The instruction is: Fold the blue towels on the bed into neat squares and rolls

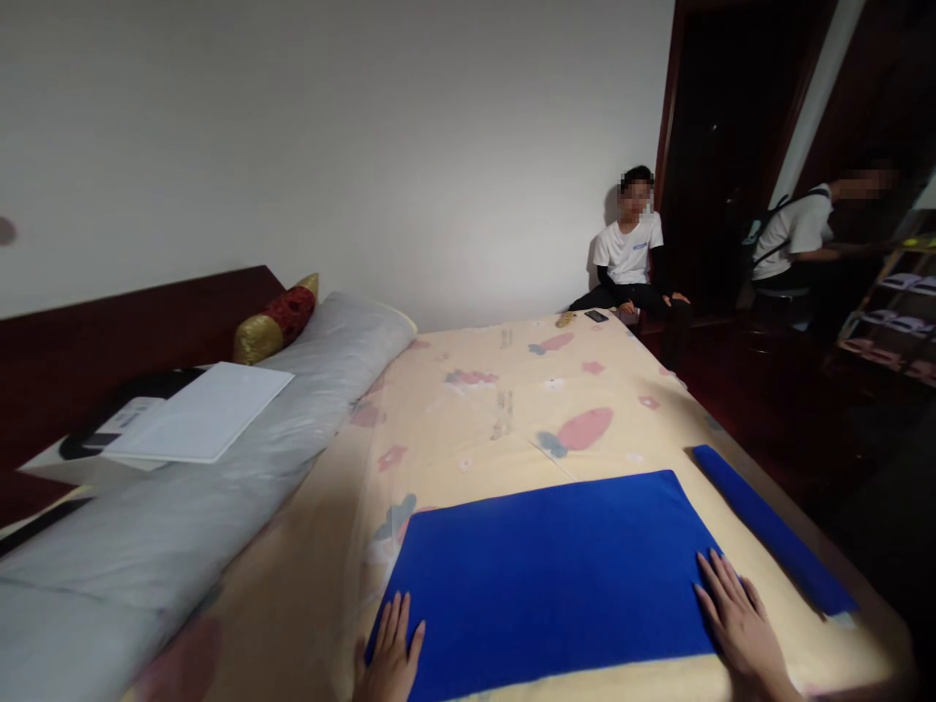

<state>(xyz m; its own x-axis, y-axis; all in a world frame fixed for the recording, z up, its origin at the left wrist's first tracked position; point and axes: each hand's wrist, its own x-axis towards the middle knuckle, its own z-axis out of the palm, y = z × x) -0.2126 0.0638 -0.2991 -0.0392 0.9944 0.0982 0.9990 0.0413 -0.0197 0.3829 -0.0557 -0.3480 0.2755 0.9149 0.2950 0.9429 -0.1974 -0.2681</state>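
Observation:
A flat blue cloth (pixel 548 575) lies spread on the cream, flower-printed bed sheet (pixel 512 400) right in front of me. My left hand (pixel 391 658) rests flat on its near left corner, fingers stretched out. My right hand (pixel 738 619) lies flat on its right edge, fingers spread. Neither hand holds anything. A second, narrow strip of blue cloth (pixel 771 526) lies to the right, near the bed's edge.
A grey rolled quilt (pixel 219 487) runs along the left with white sheets of paper (pixel 201 414) on it, a red-gold cushion (pixel 278 317) behind. One person (pixel 629 258) sits at the far bed corner near a phone (pixel 596 316); another person (pixel 804 244) stands by shelves at right.

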